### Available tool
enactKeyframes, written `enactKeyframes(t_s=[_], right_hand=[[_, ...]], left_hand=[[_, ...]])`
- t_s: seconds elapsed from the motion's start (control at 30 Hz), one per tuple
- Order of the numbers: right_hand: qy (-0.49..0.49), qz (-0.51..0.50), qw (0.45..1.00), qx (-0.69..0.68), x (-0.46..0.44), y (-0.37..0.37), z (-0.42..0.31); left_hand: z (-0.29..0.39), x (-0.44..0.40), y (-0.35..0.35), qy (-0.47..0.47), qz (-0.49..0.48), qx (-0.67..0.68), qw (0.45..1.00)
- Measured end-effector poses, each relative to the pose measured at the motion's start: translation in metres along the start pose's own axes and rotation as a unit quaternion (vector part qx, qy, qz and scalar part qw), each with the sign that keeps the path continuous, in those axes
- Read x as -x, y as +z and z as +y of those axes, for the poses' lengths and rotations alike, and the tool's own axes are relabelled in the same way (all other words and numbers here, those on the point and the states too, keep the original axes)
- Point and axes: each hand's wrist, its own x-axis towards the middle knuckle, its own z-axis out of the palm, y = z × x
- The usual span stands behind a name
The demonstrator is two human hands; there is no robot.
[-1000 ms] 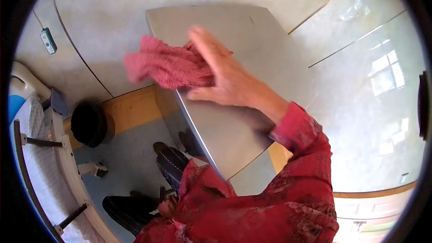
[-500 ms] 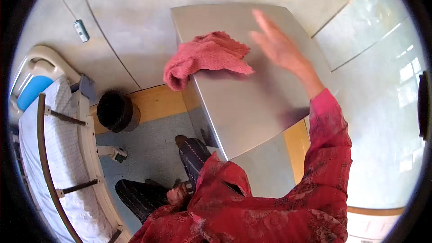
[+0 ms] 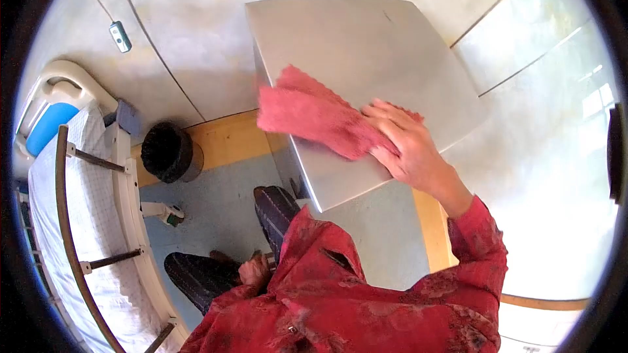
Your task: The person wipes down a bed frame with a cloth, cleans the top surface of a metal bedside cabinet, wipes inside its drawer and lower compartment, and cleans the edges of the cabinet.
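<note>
A pinkish-red terry cloth lies bunched across the silver-grey cabinet top, its left end hanging past the edge. My right hand is closed on the cloth's right end, near the cabinet's front corner. Down by my dark striped trousers, my left hand is curled shut at my side. Whatever sits inside those fingers is too small and hidden to make out.
A bed with a curved side rail stands on the left. Between bed and cabinet is a black-lined bin. Against the pale wall hangs a corded handset.
My right hand, open above the cabinet before, has come down and taken hold of the cloth. The cloth has shifted right and toward me. My left hand stays low.
</note>
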Motion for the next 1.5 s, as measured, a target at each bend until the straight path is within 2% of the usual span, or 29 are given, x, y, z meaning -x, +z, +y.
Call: enactKeyframes(t_s=[0.03,0.07,0.1,0.13,0.17,0.2,0.27,0.3,0.33,0.37,0.43,0.5,0.53,0.6,0.63,0.67,0.7,0.73,0.8,0.87,0.97,1.03,1.07,1.13,1.17,1.23,1.3,1.4,1.5], right_hand=[[0.006,0.002,1.0,0.0,0.016,-0.005,0.002],[0.019,0.026,0.999,0.016,0.032,-0.009,0.005],[0.033,0.05,0.998,0.034,0.047,-0.013,0.009],[0.042,0.054,0.997,0.036,0.06,-0.019,0.018],[0.106,0.078,0.99,0.05,0.069,-0.026,0.032],[0.168,0.101,0.978,0.063,0.079,-0.034,0.05],[0.253,0.107,0.948,0.159,0.094,-0.051,0.111],[0.286,0.148,0.931,0.174,0.097,-0.055,0.142],[0.319,0.184,0.911,0.187,0.099,-0.055,0.163],[0.32,0.176,0.916,0.166,0.089,-0.06,0.159],[0.329,0.163,0.921,0.134,0.076,-0.051,0.142],[0.152,0.136,0.974,0.097,0.065,-0.042,0.138],[0.143,0.125,0.978,0.089,0.058,-0.037,0.12],[0.106,0.114,0.984,0.084,0.055,-0.027,0.075],[0.075,0.115,0.987,0.088,0.056,-0.027,0.062],[0.065,0.122,0.986,0.092,0.059,-0.027,0.058],[0.064,0.129,0.988,0.053,0.059,-0.026,0.058],[0.062,0.133,0.989,0.013,0.053,-0.027,0.064],[0.056,0.122,0.991,0.002,0.037,-0.034,0.103],[0.077,0.104,0.991,-0.016,0.013,-0.047,0.141],[0.094,0.093,0.991,0.033,-0.031,-0.049,0.212],[0.191,0.086,0.975,0.072,-0.065,-0.049,0.245],[0.183,0.088,0.977,0.07,-0.081,-0.046,0.265],[0.252,0.126,0.949,0.139,-0.11,-0.037,0.302],[0.25,0.128,0.95,0.139,-0.123,-0.03,0.316],[0.251,0.173,0.937,0.169,-0.15,-0.023,0.314],[0.224,0.133,0.961,0.097,-0.172,-0.013,0.287],[0.057,0.062,0.996,-0.008,-0.2,0.027,0.217],[-0.067,0.038,0.994,-0.082,-0.19,0.03,0.136]], left_hand=[[-0.007,-0.009,0.005,-0.112,-0.096,0.076,0.986],[-0.018,-0.019,0.014,-0.22,-0.19,0.147,0.945],[-0.045,-0.033,0.036,-0.125,-0.063,0.203,0.969],[-0.066,-0.045,0.054,-0.025,0.063,0.256,0.964],[-0.036,-0.075,0.02,-0.105,0.126,0.522,0.837],[-0.006,-0.104,-0.054,-0.071,0.089,0.498,0.859],[0.077,-0.153,-0.166,0.019,0.225,0.515,0.827],[0.115,-0.165,-0.214,0.098,0.278,0.499,0.815],[0.136,-0.174,-0.25,0.172,0.32,0.426,0.828],[0.171,-0.169,-0.293,0.24,0.356,0.377,0.821],[0.222,-0.155,-0.351,0.309,0.306,0.323,0.841],[0.258,-0.156,-0.368,0.393,0.237,0.303,0.835],[0.267,-0.16,-0.364,0.394,0.239,0.301,0.835],[0.281,-0.171,-0.349,0.488,0.138,0.229,0.831],[0.284,-0.174,-0.34,0.49,0.147,0.224,0.83],[0.285,-0.173,-0.33,0.5,0.133,0.155,0.841],[0.286,-0.174,-0.326,0.506,0.121,0.085,0.85],[0.289,-0.175,-0.328,0.503,0.134,0.081,0.85],[0.292,-0.173,-0.332,0.467,0.091,0.05,0.878],[0.292,-0.176,-0.33,0.458,0.084,0.052,0.883],[0.294,-0.178,-0.335,0.441,0.072,0.065,0.892],[0.292,-0.18,-0.335,0.449,0.052,0.076,0.889],[0.291,-0.18,-0.337,0.447,0.047,0.085,0.889],[0.291,-0.182,-0.338,0.444,0.049,0.087,0.89],[0.29,-0.183,-0.337,0.445,0.044,0.092,0.89],[0.289,-0.185,-0.339,0.444,0.042,0.093,0.89],[0.289,-0.185,-0.341,0.44,0.028,0.105,0.891],[0.29,-0.187,-0.345,0.438,0.014,0.106,0.892],[0.292,-0.187,-0.348,0.431,0.014,0.092,0.898]])
